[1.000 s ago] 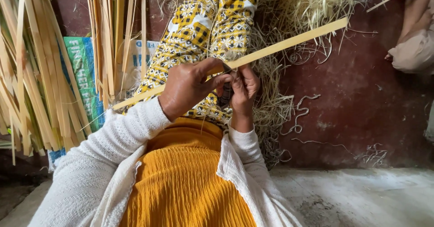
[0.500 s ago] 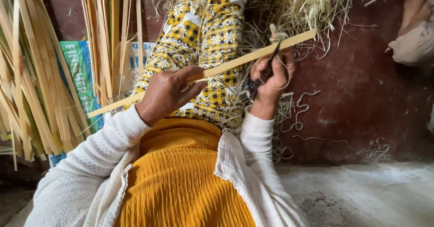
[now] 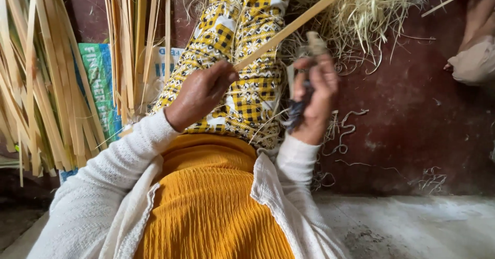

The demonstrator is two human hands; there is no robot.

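My left hand (image 3: 201,94) pinches the near end of a long pale bamboo strip (image 3: 299,21), which slants up and to the right over my yellow patterned lap (image 3: 242,63). My right hand (image 3: 317,101), blurred, is closed around a dark-bladed knife (image 3: 299,104) with a pale handle. It hangs below the strip and apart from it.
Bundles of split bamboo strips (image 3: 46,83) lean at the left beside a green and blue sack (image 3: 98,78). A heap of fine shavings (image 3: 376,16) lies beyond my knees on the dark red floor. Another person's leg (image 3: 477,42) is at the top right.
The strip has swung steeper, its far end rising to the right. My right hand came off the strip and dropped below it with the knife; my left hand slid toward the strip's near end.
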